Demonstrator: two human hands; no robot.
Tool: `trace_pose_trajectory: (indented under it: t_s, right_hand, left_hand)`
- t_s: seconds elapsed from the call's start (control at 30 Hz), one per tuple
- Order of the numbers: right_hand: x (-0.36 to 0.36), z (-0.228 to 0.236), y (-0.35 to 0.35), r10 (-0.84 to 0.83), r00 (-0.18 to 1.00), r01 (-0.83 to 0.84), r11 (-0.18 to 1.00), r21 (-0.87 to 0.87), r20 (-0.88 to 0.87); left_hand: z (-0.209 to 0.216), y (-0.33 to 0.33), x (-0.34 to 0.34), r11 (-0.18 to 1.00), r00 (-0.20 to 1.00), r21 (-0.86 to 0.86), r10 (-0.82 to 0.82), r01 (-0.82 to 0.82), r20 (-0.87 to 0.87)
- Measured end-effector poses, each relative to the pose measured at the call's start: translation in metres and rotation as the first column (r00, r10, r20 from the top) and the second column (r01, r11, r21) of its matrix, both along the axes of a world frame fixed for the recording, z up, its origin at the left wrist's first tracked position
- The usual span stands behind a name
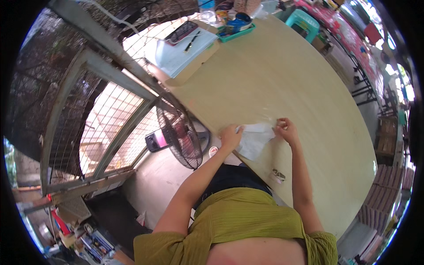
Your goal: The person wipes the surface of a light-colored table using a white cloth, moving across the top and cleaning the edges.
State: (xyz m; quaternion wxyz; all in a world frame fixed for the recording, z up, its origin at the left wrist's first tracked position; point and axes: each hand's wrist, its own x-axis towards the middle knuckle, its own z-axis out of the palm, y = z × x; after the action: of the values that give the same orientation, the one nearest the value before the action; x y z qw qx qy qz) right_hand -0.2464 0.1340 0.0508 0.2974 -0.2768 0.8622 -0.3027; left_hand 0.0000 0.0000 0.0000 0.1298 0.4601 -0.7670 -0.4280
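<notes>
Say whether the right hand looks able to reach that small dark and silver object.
Probably yes. The small dark and silver object lies uncovered on the cream tabletop, nearer the body than the right hand; nothing visible stands between, the thin white sheet being farther left.

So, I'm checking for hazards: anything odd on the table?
Nothing looks spilled or damaged. Mildly odd: a small silvery item lies loose near the edge of the table, away from the green tray.
</notes>
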Motion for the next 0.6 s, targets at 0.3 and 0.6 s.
trace_pose_trajectory:
  t_s: [0.3, 0.6]
  right_hand:
    - [0.091, 0.043, -0.021, 0.611, 0.721, -0.688, 0.69, -0.226, -0.327]
    - [0.129, 0.029, -0.116, 0.849, 0.122, -0.913, 0.298, 0.277, -0.514]
  left_hand:
    - [0.023, -0.035, -0.009, 0.995, 0.993, 0.097, -0.01, -0.002, 0.12]
    - [0.051, -0.036, 0.047, 0.979, 0.946, 0.035, 0.186, -0.202, 0.265]
